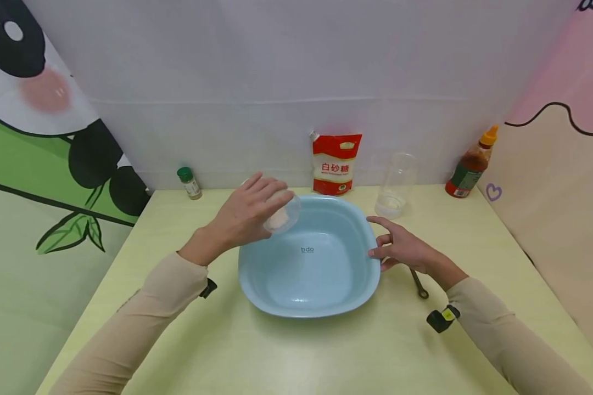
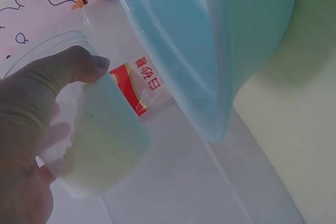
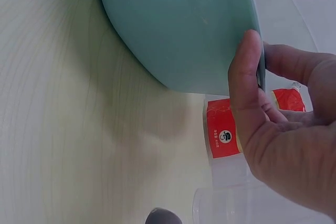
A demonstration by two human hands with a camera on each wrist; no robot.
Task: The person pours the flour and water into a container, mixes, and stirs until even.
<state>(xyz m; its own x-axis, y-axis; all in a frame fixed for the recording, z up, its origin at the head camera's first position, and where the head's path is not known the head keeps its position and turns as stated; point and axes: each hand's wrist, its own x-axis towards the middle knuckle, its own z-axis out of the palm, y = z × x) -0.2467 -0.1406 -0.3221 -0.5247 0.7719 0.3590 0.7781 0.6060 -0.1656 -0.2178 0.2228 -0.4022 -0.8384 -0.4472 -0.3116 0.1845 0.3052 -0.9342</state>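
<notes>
My left hand (image 1: 249, 211) grips a clear plastic cup (image 1: 284, 216) and holds it tilted above the back left rim of a light blue basin (image 1: 308, 274). In the left wrist view, a whitish powder (image 2: 107, 140) fills much of the cup, and the thumb lies across its side near the mouth. The basin rests on the table, and no contents show inside it. On its right side, my right hand (image 1: 400, 244) pinches the rim, with fingers on both sides of the wall in the right wrist view.
Behind the basin stands a red and white sugar pouch (image 1: 333, 164), with a tall clear container (image 1: 395, 189) to its right. A sauce bottle (image 1: 468, 171) stands back right, a green-capped jar (image 1: 190, 184) back left. A dark utensil handle (image 1: 419, 284) lies beneath my right wrist.
</notes>
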